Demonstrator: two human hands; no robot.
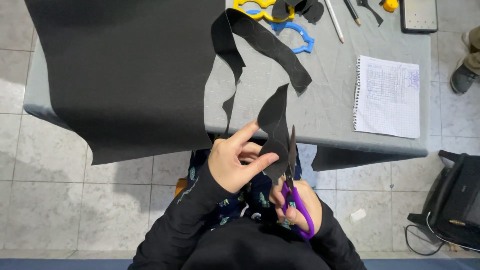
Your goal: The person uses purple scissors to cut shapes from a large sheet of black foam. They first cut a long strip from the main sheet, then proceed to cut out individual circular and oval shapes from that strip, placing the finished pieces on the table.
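We pinch the strip (pixel 274 127) in the left hand (pixel 234 162); the right hand (pixel 296 205), closed on the scissors (pixel 292 172), should follow the curve slowly.

One camera only, worn on the head — it looks almost straight down past the person's chest and lap. Both hands sit close beneath it, low in the middle of the view. Farther off, the grey table (pixel 325 100) fills the upper part, and the tiled floor (pixel 50 200) shows around it — no second view.
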